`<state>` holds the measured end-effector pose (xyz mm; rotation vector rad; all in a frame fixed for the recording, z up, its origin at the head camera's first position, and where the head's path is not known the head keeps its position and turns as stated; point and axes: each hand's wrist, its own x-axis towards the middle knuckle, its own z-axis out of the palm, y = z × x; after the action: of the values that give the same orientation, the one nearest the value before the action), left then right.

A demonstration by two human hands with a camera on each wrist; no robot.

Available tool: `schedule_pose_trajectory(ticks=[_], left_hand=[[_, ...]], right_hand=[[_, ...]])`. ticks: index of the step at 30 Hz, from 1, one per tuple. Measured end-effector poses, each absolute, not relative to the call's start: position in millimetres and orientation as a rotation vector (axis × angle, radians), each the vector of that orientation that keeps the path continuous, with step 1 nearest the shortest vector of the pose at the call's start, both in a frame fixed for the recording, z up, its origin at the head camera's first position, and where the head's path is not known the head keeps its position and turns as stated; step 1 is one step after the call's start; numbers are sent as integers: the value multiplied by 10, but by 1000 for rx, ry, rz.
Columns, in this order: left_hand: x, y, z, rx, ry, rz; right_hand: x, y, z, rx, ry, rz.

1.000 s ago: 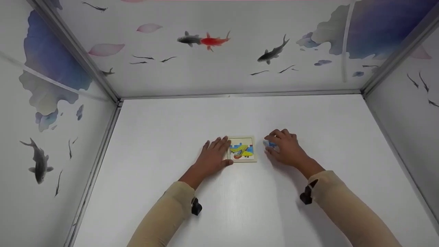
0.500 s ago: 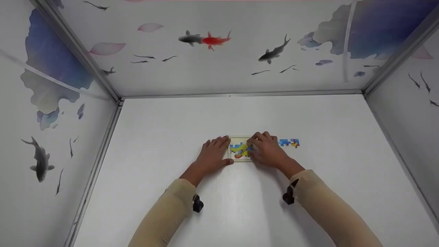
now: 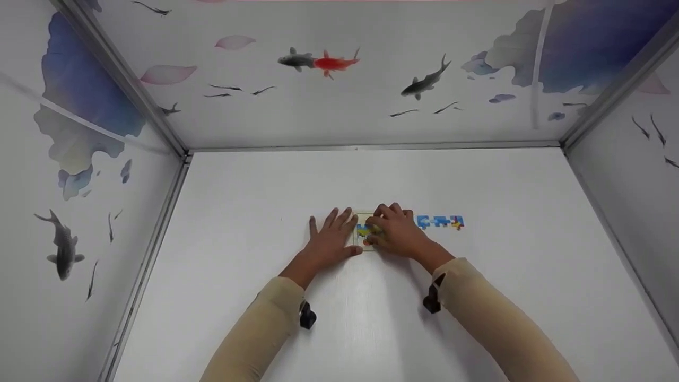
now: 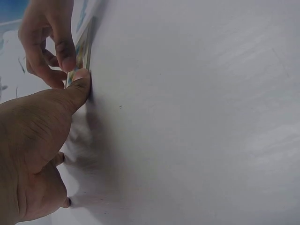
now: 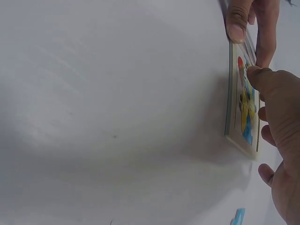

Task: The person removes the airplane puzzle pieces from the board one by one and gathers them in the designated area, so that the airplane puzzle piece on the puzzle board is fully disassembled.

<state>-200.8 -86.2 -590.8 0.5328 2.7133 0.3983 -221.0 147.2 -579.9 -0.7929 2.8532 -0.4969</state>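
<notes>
A small jigsaw puzzle in a pale wooden frame (image 5: 231,101) lies flat on the white table. Yellow and blue picture pieces (image 5: 248,110) show inside it. My left hand (image 3: 330,241) lies along the left side with fingers spread, its thumb on the frame's near corner. Over the puzzle arches my right hand (image 3: 395,233), fingers bent downward. Its thumb (image 5: 255,74) touches the picture; the other fingertips are partly hidden, so whether a piece is pinched is unclear. Right of the frame sit three loose puzzle pieces (image 3: 440,221) in a row.
The white tabletop (image 3: 276,185) is enclosed by a back wall (image 3: 366,116) and side walls printed with fish and leaves. Metal rails run along the corners. A small black device (image 3: 307,317) is strapped at each cuff.
My right hand has moved left from the loose pieces onto the puzzle, uncovering the row of three. My left hand keeps its place at the frame, fingers now slightly more spread.
</notes>
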Motion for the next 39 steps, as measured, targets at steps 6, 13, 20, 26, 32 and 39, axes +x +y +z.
schedule_pose_trajectory(ticks=[6, 13, 20, 26, 32, 39], left_hand=[[-2015, -856, -5912, 528, 2723, 383], [-2009, -861, -5889, 538, 2729, 356], [-2008, -872, -5885, 557, 2729, 379], [-2008, -872, -5877, 562, 2724, 377], [-2004, -869, -5879, 560, 2721, 381], [-2005, -869, -5895, 544, 2719, 388]], right_hand=[[-2221, 1398, -5800, -797, 2843, -501], [-2222, 1351, -5793, -811, 2847, -488], [-2219, 1325, -5790, -808, 2851, -481], [-2225, 1312, -5814, -807, 2837, -488], [-2224, 1319, -5805, -792, 2829, -515], [-2226, 1317, -5789, -762, 2807, -491]])
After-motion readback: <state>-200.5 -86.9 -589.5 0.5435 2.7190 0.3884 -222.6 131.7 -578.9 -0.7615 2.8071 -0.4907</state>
